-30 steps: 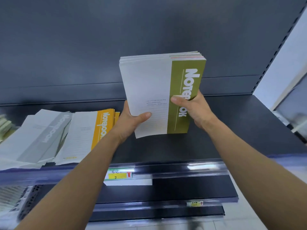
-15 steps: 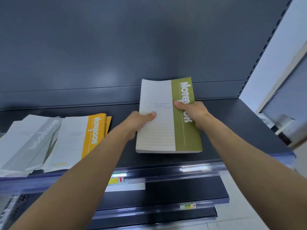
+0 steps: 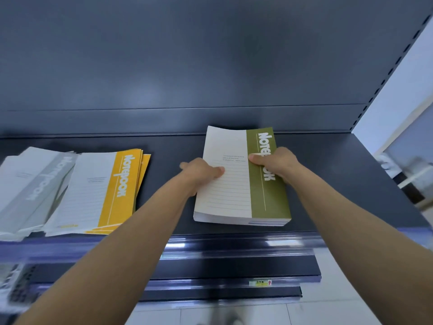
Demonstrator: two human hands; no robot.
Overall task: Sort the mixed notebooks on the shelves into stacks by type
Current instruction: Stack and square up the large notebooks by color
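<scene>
Head view: green notebook stack [image 3: 234,198] gripped between fingers [image 3: 255,158].

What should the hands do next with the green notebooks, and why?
Probably let go and slide both hands out. The green notebook stack seems to lie flat on the shelf, apart from the yellow stack, while the left hand and right hand grip its sides, thumbs on top.

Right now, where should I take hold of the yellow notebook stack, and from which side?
Grip the yellow stack by its yellow-banded long edge, coming from the right: bare shelf lies there, while its left edge meets the grey stack. The copies lie fanned, so pinch them all together.
</scene>
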